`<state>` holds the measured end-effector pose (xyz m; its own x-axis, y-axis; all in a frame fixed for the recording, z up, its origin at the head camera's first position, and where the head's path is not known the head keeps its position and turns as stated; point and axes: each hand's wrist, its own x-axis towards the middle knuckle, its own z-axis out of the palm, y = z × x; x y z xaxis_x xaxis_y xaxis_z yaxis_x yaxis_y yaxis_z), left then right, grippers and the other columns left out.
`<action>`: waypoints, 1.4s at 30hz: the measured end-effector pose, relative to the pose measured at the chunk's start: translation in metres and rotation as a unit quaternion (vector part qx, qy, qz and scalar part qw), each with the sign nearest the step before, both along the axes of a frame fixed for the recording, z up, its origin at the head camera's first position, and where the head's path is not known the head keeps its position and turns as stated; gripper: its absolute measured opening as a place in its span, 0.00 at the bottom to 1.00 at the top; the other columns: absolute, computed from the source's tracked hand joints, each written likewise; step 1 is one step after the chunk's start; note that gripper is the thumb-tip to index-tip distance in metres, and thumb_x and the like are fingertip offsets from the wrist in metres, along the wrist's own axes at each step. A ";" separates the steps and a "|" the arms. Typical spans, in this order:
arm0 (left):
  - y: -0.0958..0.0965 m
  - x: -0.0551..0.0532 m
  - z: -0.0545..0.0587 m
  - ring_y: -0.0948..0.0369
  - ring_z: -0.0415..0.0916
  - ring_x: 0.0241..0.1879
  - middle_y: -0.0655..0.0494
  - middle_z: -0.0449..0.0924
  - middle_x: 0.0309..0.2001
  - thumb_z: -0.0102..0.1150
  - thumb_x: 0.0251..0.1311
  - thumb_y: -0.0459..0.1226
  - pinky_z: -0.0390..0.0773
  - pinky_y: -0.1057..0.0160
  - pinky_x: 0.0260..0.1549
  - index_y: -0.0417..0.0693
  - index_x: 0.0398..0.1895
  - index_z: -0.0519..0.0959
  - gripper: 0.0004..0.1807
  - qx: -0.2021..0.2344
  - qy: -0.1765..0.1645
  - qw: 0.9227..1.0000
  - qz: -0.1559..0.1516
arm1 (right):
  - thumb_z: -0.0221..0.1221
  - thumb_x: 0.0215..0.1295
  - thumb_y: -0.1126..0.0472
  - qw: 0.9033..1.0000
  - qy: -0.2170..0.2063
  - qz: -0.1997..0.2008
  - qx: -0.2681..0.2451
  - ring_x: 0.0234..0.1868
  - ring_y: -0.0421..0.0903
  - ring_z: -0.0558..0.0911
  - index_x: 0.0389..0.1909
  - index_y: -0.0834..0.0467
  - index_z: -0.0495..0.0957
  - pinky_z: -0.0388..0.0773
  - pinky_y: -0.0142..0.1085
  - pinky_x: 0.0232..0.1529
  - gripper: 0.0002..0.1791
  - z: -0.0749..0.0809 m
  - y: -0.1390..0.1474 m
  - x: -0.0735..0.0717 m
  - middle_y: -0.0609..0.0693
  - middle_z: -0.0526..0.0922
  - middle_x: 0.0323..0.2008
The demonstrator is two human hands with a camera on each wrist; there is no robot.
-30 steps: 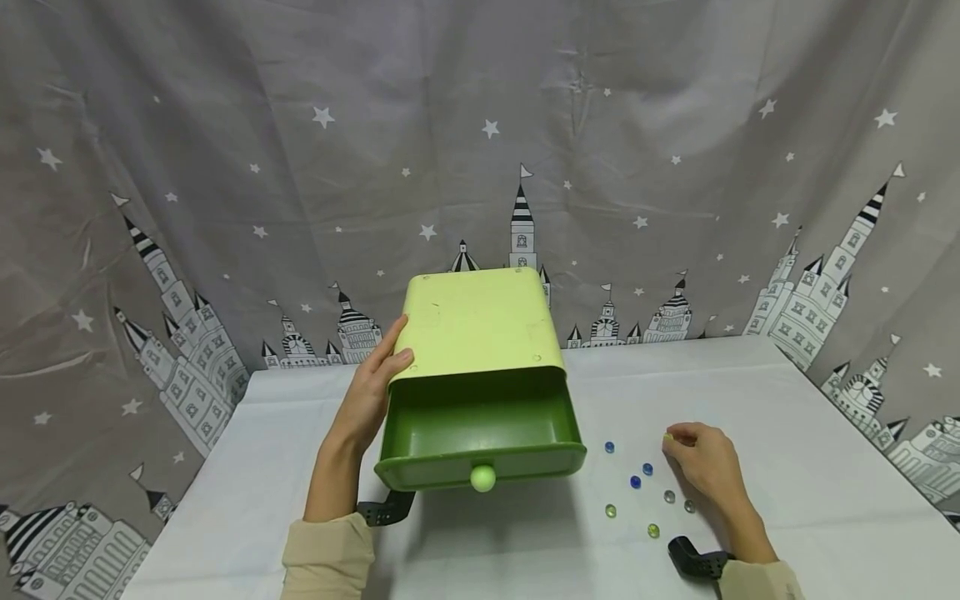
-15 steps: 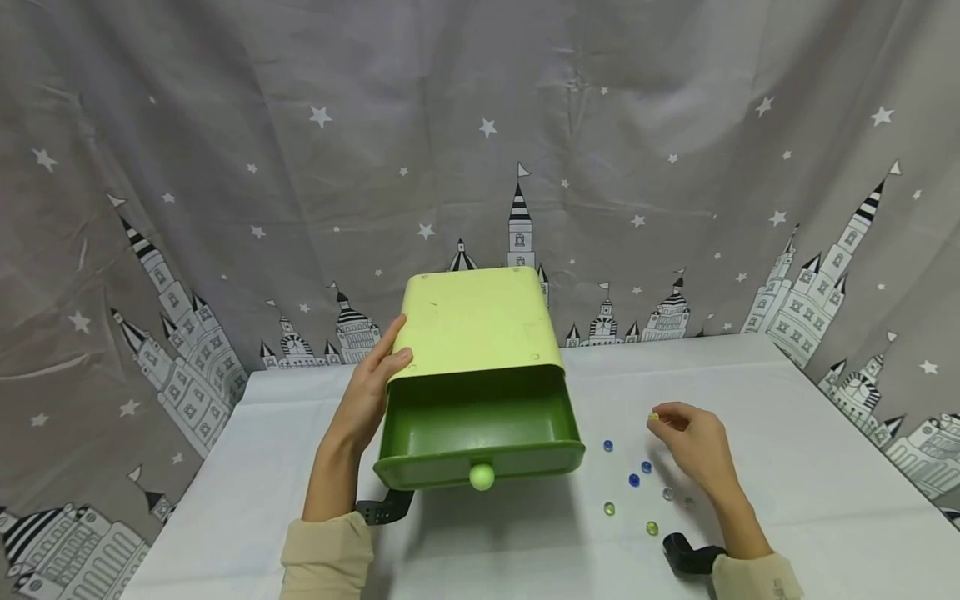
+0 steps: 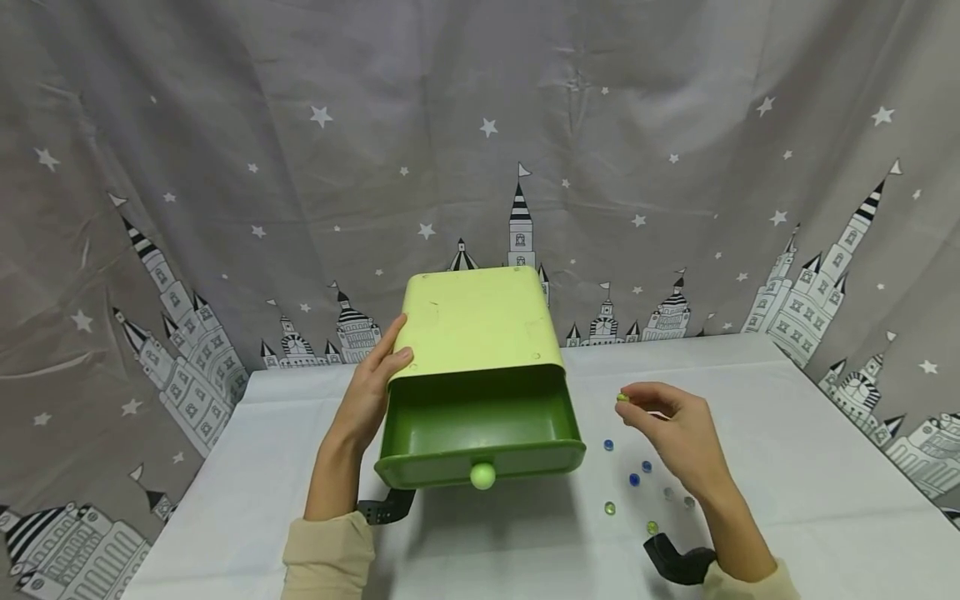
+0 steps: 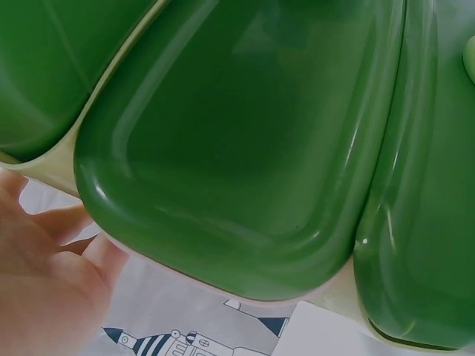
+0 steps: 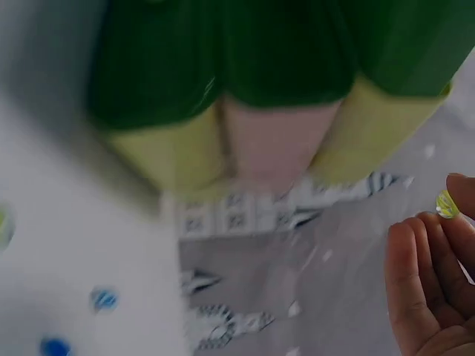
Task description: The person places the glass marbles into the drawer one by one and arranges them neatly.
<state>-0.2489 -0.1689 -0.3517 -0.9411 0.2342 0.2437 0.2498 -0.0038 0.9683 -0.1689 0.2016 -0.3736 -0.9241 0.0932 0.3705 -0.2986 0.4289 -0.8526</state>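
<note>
Yellow marble (image 3: 622,397) pinched in right grip (image 3: 681,429), left grip (image 3: 367,396) resting against drawer cabinet (image 3: 476,321), possibly clear marbles (image 3: 689,502) nearby

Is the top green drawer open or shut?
Open: in the head view, the drawer juts out past the pale yellow cabinet, and its inside shows behind the knob.

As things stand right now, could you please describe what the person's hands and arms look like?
Both the left hand and right hand are bare, with no gloves visible. The left sleeve and right sleeve are plain beige, ending on the forearms. A black left wrist device and black right wrist device show; no cables are visible.
</note>
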 end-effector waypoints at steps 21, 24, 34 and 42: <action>0.001 0.001 -0.002 0.62 0.30 0.76 0.63 0.38 0.78 0.46 0.74 0.45 0.36 0.46 0.70 0.60 0.79 0.49 0.34 -0.007 -0.002 1.000 0.008 | 0.65 0.57 0.77 0.978 0.148 0.093 -0.117 0.39 0.46 0.83 0.40 0.68 0.83 0.77 0.32 0.47 0.09 0.032 -0.068 0.034 0.59 0.84 0.36; 0.001 0.000 -0.002 0.62 0.30 0.76 0.62 0.38 0.78 0.46 0.74 0.45 0.37 0.46 0.70 0.60 0.80 0.49 0.34 -0.007 0.001 1.000 0.007 | 0.65 0.57 0.77 0.977 0.152 0.089 -0.121 0.40 0.46 0.83 0.40 0.69 0.83 0.76 0.33 0.50 0.09 0.032 -0.070 0.033 0.59 0.84 0.37; 0.003 -0.001 -0.001 0.63 0.30 0.76 0.63 0.37 0.78 0.46 0.74 0.44 0.36 0.47 0.70 0.60 0.80 0.48 0.34 -0.002 0.004 1.000 0.000 | 0.66 0.57 0.76 0.981 0.143 0.073 -0.105 0.42 0.45 0.83 0.40 0.68 0.84 0.77 0.32 0.49 0.10 0.031 -0.074 0.032 0.51 0.85 0.38; 0.003 0.000 -0.001 0.63 0.31 0.76 0.63 0.37 0.78 0.46 0.74 0.44 0.39 0.48 0.70 0.60 0.80 0.48 0.34 0.005 -0.001 1.000 -0.002 | 0.66 0.56 0.76 0.980 0.146 0.091 -0.104 0.44 0.48 0.83 0.41 0.68 0.83 0.76 0.32 0.50 0.11 0.030 -0.072 0.032 0.57 0.84 0.40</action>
